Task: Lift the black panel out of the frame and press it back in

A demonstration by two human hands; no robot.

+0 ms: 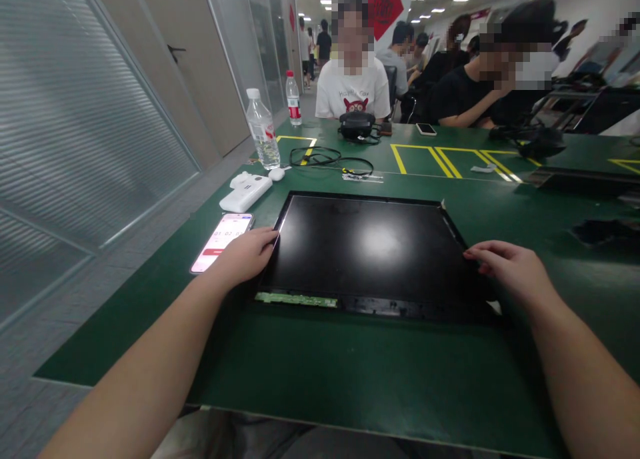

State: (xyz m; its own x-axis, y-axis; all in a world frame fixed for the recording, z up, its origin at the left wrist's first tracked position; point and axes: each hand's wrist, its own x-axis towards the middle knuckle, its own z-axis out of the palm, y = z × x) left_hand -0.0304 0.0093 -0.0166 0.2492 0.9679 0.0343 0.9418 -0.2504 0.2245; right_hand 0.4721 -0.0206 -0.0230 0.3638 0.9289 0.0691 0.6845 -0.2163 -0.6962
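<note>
A black display panel (367, 246) lies flat on the green table (350, 372) in front of me, with a green circuit strip (296, 300) along its near left edge. My left hand (243, 256) rests on the panel's left edge, fingers curled against it. On the right edge sits my right hand (510, 270), its fingers bent and pressed to the frame. Neither hand lifts the panel.
A phone with a lit screen (221, 242) lies left of the panel, beside a white power bank (246, 192), a mouse-like white item (276, 174) and two water bottles (263, 131). Black cables (325, 158) and a black device (357, 125) lie beyond. People sit across the table.
</note>
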